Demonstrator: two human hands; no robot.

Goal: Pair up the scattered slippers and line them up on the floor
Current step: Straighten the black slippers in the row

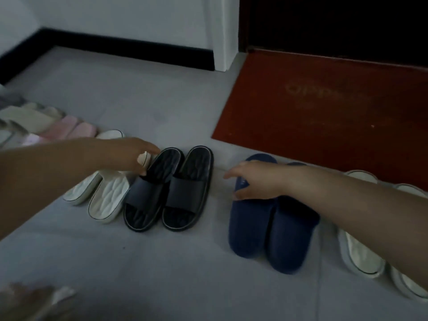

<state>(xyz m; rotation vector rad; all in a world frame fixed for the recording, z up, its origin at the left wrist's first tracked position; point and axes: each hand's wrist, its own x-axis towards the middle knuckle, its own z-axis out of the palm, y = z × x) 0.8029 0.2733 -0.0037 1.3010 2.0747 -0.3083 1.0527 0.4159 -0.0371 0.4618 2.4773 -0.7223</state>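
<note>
Slippers stand in a row on the grey floor (176,274). A black pair (169,191) is in the middle, with a white pair (106,195) touching its left side. My left hand (129,156) curls over the far end of the right white slipper, thumb above and fingers below, beside the black pair. A navy blue pair (273,225) sits right of the black pair with a gap between them. My right hand (254,179) rests on the far end of the left blue slipper, fingers wrapped on its edge.
Further left lie a pink pair (69,129) and a beige pair (27,117). A pale grey-white pair (361,253) sits under my right forearm. A red doormat (324,107) lies before a dark door, behind the row. A black skirting board (129,46) runs along the wall.
</note>
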